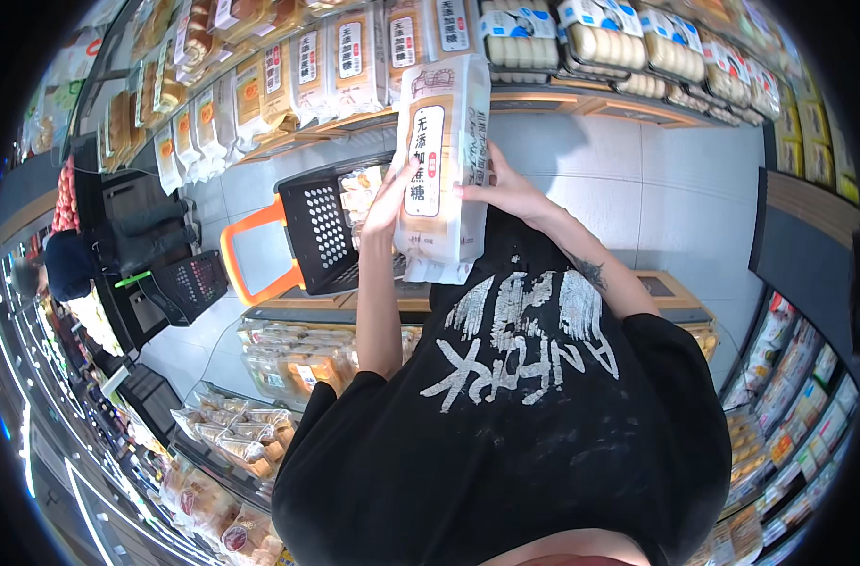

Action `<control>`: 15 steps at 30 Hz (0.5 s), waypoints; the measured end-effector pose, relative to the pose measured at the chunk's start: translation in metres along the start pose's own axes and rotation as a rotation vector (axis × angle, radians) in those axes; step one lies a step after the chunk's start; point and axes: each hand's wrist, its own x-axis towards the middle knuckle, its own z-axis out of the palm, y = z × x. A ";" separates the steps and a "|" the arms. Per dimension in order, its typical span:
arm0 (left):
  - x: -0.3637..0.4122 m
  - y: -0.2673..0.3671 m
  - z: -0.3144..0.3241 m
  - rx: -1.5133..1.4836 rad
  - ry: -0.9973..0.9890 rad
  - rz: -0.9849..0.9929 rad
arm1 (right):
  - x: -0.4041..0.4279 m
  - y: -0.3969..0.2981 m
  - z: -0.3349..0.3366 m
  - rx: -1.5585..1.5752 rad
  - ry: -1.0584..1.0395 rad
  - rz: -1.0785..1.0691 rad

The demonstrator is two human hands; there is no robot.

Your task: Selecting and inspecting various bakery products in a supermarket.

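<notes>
Upright in front of my chest is a clear-and-white plastic package of sliced bread [433,170], which bears printed writing on its front and side. My left hand [387,201] grips its left edge, with the fingers partly hidden behind it. On the opposite side my right hand [511,187] holds it, thumb resting on the side panel. Below and to the left of the package stands a black shopping basket [324,233] with an orange handle [260,247]. Packaged baked goods [361,191] lie inside it, partly covered by my left arm.
A shelf ahead carries similar bread packages [356,60] and trays of white rolls [607,46]. Bagged pastries [242,431] sit on a display to my left. Another person [76,262] is at the far left by a dark basket [189,283]. Grey tiles cover the floor [600,170].
</notes>
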 end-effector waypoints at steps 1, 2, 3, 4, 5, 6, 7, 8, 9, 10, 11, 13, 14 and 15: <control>0.009 0.005 -0.008 -0.011 0.009 0.004 | 0.014 -0.002 0.004 -0.038 -0.037 -0.022; 0.020 0.010 -0.015 -0.004 0.028 0.030 | 0.031 -0.002 0.006 -0.105 -0.047 -0.055; 0.033 0.015 -0.024 0.004 0.045 0.052 | 0.051 -0.006 0.008 -0.110 -0.053 -0.048; 0.045 0.021 -0.032 0.003 0.055 0.055 | 0.072 -0.013 0.009 -0.158 -0.024 -0.050; 0.058 0.028 -0.040 -0.008 0.062 0.058 | 0.092 -0.019 0.011 -0.205 0.006 -0.052; 0.073 0.036 -0.045 -0.039 0.045 0.063 | 0.111 -0.022 0.010 -0.211 0.126 -0.033; 0.087 0.046 -0.050 -0.071 0.032 0.070 | 0.124 -0.040 0.008 -0.224 0.116 -0.029; 0.101 0.053 -0.051 -0.100 0.014 0.113 | 0.137 -0.058 0.004 -0.102 0.097 0.034; 0.114 0.060 -0.058 -0.107 0.016 0.115 | 0.149 -0.072 0.002 0.025 0.085 0.096; 0.124 0.064 -0.065 -0.200 0.006 0.011 | 0.166 -0.070 0.000 0.122 0.138 0.102; 0.131 0.066 -0.072 -0.293 -0.002 -0.093 | 0.183 -0.070 -0.005 0.119 0.129 0.111; 0.144 0.064 -0.079 -0.369 -0.089 -0.124 | 0.222 -0.059 -0.027 0.315 -0.029 0.237; 0.144 0.060 -0.070 -0.452 -0.041 -0.062 | 0.238 -0.050 -0.036 0.253 0.142 0.184; 0.140 0.055 -0.063 -0.539 0.017 0.003 | 0.249 -0.050 -0.037 0.257 0.142 0.192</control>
